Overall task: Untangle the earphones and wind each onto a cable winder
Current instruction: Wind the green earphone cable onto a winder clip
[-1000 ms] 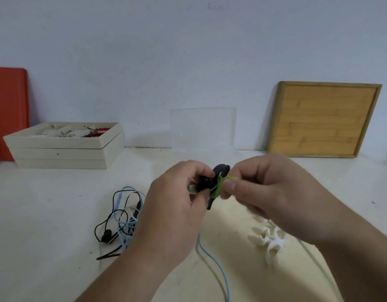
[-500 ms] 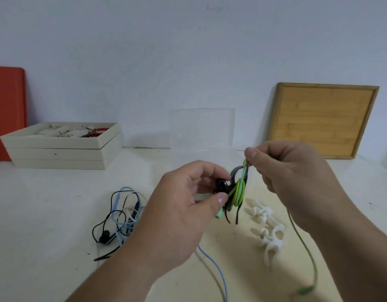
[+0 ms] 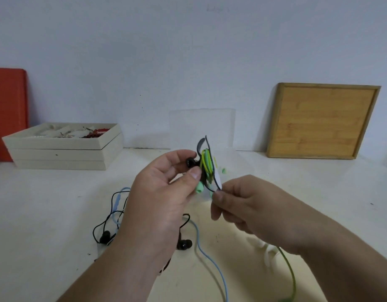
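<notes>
Both forearms are bare, with no sleeve in view. The left hand (image 3: 166, 192) and the right hand (image 3: 249, 205) wear nothing. The fingernails that show are short and plain.

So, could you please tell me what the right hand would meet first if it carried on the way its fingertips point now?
The right hand points up and left, so it would likely meet the black cable winder wound with green cable, held in the left hand; its fingertips are already at the winder's lower edge.

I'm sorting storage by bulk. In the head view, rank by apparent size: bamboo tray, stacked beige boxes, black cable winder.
1. Bamboo tray
2. Stacked beige boxes, nearly as big
3. Black cable winder, smallest, though held nearest the camera
</notes>
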`<state>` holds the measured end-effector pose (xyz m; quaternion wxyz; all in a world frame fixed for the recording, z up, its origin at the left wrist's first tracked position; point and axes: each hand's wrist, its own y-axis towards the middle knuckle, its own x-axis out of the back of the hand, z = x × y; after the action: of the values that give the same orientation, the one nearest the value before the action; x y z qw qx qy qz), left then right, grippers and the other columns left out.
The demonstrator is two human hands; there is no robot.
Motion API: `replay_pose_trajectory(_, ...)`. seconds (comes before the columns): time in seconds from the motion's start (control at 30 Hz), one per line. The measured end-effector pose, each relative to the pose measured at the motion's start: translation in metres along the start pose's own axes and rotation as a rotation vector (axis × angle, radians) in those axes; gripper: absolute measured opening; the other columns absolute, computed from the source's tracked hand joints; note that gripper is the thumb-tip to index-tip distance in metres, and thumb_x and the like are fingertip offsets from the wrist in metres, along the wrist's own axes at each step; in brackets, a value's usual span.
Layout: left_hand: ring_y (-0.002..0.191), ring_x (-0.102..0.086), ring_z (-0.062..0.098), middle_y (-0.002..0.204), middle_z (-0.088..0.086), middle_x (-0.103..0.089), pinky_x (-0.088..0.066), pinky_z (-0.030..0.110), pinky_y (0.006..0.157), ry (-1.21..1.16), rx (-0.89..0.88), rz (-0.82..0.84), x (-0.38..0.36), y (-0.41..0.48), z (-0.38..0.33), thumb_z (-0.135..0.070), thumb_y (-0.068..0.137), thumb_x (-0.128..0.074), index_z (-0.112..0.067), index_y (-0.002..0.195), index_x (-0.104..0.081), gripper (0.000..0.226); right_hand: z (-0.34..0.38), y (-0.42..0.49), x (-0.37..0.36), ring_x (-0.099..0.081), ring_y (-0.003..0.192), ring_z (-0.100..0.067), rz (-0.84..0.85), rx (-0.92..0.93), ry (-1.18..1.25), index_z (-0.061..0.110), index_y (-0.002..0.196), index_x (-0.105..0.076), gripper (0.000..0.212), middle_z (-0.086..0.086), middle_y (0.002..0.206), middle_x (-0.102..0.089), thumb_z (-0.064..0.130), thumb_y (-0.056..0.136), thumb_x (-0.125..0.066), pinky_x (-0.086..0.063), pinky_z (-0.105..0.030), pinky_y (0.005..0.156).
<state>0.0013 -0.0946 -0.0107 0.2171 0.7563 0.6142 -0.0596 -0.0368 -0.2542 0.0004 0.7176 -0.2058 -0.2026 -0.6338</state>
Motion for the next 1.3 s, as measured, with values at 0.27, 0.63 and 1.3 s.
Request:
replay_pose_trajectory(0.27,0.073,-0.072,0.012,0.088,-0.016,-0.068,-0.059,0.047,0.084,0.468,-0.148,-0.138,0.004,-0.001,-0.005,-0.005,0.087,-0.071,-0.031,0.090,-0.071,0.026,0.011,-0.012,0.008,-0.027,0.051,-0.015,0.102,0.152,-0.081,0.018,0.083,-0.074,0.026,0.005,0.054,-0.032,0.035,0.097,-0.060,-0.025,-0.027,0.048)
replay_pose_trajectory(0.63,0.070,-0.067,0.002,0.086,-0.017,-0.067,-0.046,0.006,0.059,0.638,-0.156,-0.032,0.003,-0.005,-0.008,-0.008,0.087,-0.071,-0.030,0.090,-0.070,0.022,0.015,-0.016,0.015,-0.025,0.049,-0.013,0.037,0.191,-0.057,0.018,0.080,-0.075,0.025,0.006,0.052,-0.031,0.029,0.098,-0.061,-0.024,-0.025,0.047)
replay_pose_trajectory(1.3,0.085,-0.070,0.010,0.089,0.001,-0.076,-0.050,0.012,0.071,0.353,-0.074,0.361,0.003,-0.007,-0.003,0.013,0.086,-0.064,-0.020,0.090,-0.073,0.034,0.006,-0.009,0.026,-0.031,0.051,-0.020,-0.478,0.113,0.107,0.010,0.069,-0.065,0.036,-0.005,0.051,-0.041,0.041,0.087,-0.067,-0.031,-0.027,0.045)
